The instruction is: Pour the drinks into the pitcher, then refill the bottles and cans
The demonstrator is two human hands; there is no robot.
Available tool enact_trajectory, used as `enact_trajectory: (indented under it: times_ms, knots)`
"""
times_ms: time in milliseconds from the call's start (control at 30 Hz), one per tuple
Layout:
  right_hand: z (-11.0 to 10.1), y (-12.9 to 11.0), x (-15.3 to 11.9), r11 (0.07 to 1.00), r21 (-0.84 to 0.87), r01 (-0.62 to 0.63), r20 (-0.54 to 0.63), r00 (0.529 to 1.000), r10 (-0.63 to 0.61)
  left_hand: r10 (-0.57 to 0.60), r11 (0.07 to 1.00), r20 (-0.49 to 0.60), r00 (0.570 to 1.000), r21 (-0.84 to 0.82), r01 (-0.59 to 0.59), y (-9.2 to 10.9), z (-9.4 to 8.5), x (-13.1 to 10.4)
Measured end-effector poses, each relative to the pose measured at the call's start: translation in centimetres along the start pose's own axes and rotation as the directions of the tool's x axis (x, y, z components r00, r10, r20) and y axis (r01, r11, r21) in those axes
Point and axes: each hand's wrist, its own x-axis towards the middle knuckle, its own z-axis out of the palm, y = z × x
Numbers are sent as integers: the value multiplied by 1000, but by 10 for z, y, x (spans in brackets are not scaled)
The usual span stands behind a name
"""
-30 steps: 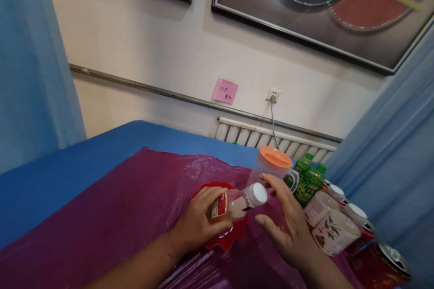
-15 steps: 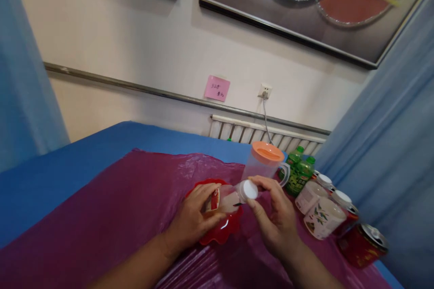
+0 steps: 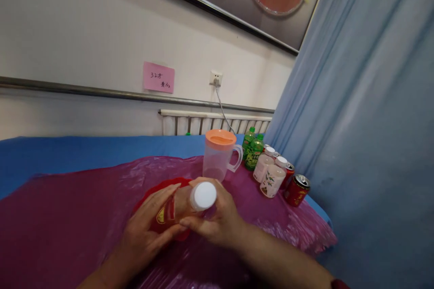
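Observation:
Both hands hold a bottle point(image 3: 183, 203) with a white cap point(image 3: 205, 195), brownish contents and a red label with a yellow mark. It is tilted, its cap toward me. My left hand point(image 3: 140, 230) is wrapped around the labelled body. My right hand point(image 3: 224, 216) closes around the shoulder, thumb and fingers just below the cap. Underneath, partly covered by the hands, lies a red wavy-edged dish point(image 3: 154, 188). Behind the bottle stands a clear pitcher point(image 3: 215, 165) with an orange lid.
Right of the pitcher stand green bottles point(image 3: 254, 153), white-capped bottles point(image 3: 273, 180) and red cans point(image 3: 297, 190). A purple plastic sheet point(image 3: 84, 203) covers the blue table point(image 3: 162, 146). Beyond are a radiator point(image 3: 203, 122), a wall socket point(image 3: 216, 78) and a blue curtain point(image 3: 356, 122).
The view has swung right, so everything sits further left. My right hand has moved from the cap to around the bottle's shoulder. The bottle's cap now faces me more.

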Motion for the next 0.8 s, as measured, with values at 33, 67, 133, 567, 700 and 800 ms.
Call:
enact_trajectory:
  times_ms: [33,67,133,567,700,800]
  knots:
    - [-13,-4,-4,999,-29,-17,-22,1000,16,2,1000,17,1000,5,-3,1,-1,0]
    - [-28,-8,-8,997,-64,-49,-61,997,45,-11,1000,18,1000,16,10,1,-1,0]
    - [-65,-15,-20,976,-155,-155,-176,976,127,-75,996,-14,997,43,76,-1,-2,0]
    - [-226,36,-77,480,-669,-568,-541,814,209,-279,958,-117,953,30,284,-7,-1,7]
    - [-226,57,-77,509,-656,-557,-531,820,213,-274,960,-142,951,10,278,-12,-3,8]
    - [-226,58,-83,553,-643,-530,-512,834,204,-294,955,-148,944,-13,296,-14,-4,6]
